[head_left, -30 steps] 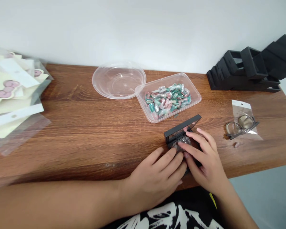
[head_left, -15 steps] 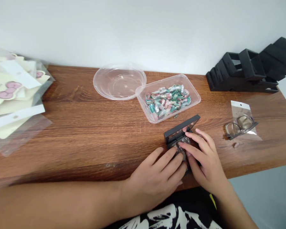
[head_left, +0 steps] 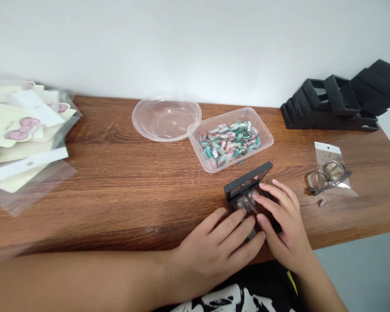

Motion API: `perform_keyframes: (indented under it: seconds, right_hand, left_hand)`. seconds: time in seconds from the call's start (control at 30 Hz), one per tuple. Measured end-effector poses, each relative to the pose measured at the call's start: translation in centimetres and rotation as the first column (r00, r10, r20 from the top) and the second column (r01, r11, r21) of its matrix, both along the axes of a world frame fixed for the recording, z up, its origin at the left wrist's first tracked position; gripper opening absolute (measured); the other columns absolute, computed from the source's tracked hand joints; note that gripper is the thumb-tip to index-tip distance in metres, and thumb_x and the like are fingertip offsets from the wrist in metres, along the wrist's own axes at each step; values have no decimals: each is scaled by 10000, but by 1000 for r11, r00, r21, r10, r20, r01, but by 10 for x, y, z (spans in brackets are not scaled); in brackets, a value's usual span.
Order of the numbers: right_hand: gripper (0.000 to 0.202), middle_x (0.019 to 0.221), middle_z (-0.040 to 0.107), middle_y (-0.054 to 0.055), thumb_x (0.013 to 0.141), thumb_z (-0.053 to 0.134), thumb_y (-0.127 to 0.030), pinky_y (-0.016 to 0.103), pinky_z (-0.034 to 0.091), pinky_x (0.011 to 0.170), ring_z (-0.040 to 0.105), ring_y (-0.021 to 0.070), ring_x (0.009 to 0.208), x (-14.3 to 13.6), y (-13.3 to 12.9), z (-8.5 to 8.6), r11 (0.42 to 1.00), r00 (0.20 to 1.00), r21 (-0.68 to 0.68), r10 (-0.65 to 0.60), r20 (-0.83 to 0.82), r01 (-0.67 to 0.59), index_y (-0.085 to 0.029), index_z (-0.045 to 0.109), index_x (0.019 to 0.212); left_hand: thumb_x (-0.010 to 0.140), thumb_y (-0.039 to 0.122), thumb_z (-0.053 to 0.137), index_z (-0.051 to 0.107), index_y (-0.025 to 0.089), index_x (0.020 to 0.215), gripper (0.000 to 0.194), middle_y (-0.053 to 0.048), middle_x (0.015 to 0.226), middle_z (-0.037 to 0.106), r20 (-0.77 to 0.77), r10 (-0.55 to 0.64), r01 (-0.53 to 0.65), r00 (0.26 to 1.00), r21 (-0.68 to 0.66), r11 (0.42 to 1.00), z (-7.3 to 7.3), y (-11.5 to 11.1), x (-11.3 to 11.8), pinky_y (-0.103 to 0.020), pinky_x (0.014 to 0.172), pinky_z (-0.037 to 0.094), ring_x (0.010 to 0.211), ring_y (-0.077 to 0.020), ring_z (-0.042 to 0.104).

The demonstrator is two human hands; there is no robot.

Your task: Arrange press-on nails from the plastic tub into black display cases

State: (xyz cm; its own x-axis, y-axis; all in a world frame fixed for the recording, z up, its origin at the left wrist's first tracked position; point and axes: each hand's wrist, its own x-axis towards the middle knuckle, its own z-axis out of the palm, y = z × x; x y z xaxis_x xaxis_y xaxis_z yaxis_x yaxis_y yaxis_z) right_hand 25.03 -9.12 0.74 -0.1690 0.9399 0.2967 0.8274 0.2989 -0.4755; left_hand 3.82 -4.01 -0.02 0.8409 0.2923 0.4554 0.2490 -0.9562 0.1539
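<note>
A small black case with a mirrored lid stands open near the table's front edge. Clear, shiny press-on nails lie in a row inside it. My left hand reaches over the case's near left side, fingers stretched out, their tips at the nails; its thumb is hidden. From the right, my right hand lies over the case, with thumb and fingers apart and the index fingertip by the nails. Parts of the case are covered by both hands.
Behind the case is a clear rectangular tub of green, pink and silver press-on nails, overlapping a round clear lid. Bagged cream cards lie left. Stacked black cases stand back right; glasses rest on a plastic bag.
My right thumb and fingers have shifted slightly up and right, showing more of the nails in the case. The left fingertips have moved a little right. The whole view has shifted slightly.
</note>
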Motion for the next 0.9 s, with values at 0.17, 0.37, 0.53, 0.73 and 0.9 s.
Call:
perform_keyframes:
  seconds: [0.17, 0.37, 0.53, 0.73, 0.9]
  right_hand:
    - [359, 1339, 569, 127, 904, 549, -124, 545, 397, 1095, 414, 303, 1366, 3, -2, 1, 997, 998, 71, 20, -52, -17, -183, 572, 1257]
    - [414, 1238, 629, 109, 839, 593, -54, 535, 473, 1026, 552, 301, 1240, 22, 8, 31, 989, 985, 105, 115, -128, -102, -212, 609, 1221]
    - [392, 1220, 656, 79, 847, 633, -114, 539, 484, 1031, 601, 291, 1187, 24, 60, 80, 972, 986, 168, 164, 11, -163, -278, 644, 1203]
    - [136, 1265, 660, 7, 892, 648, -239, 560, 449, 1109, 506, 289, 1350, 6, 149, 95, 933, 918, 26, 349, 189, -360, -299, 750, 960]
    - [169, 1321, 635, -9, 750, 811, -223, 662, 435, 1081, 409, 370, 1419, -6, 187, 74, 870, 833, -232, 487, 263, -435, -337, 799, 873]
  left_hand:
    - [997, 208, 487, 661, 235, 1215, 279, -8, 1201, 690, 73, -134, 134, 988, -1, 991, 2, 2, 1, -348, 989, 459, 1161, -197, 564]
    - [978, 244, 531, 652, 257, 1235, 284, 14, 1363, 623, -13, -306, 306, 952, 64, 950, -2, 4, 0, -391, 1123, 432, 1331, -200, 487]
    - [994, 240, 484, 636, 255, 1277, 321, 5, 1425, 586, -22, -322, 323, 946, 98, 941, -5, 5, 0, -413, 1182, 378, 1407, -198, 431]
    - [993, 275, 489, 646, 316, 1268, 319, 33, 1426, 584, -41, -288, 291, 957, 142, 946, -4, 4, -1, -398, 1178, 403, 1405, -182, 449]
    - [985, 293, 507, 634, 368, 1289, 338, 61, 1446, 559, -66, -299, 306, 952, 151, 940, -5, 5, -2, -386, 1210, 363, 1433, -184, 409]
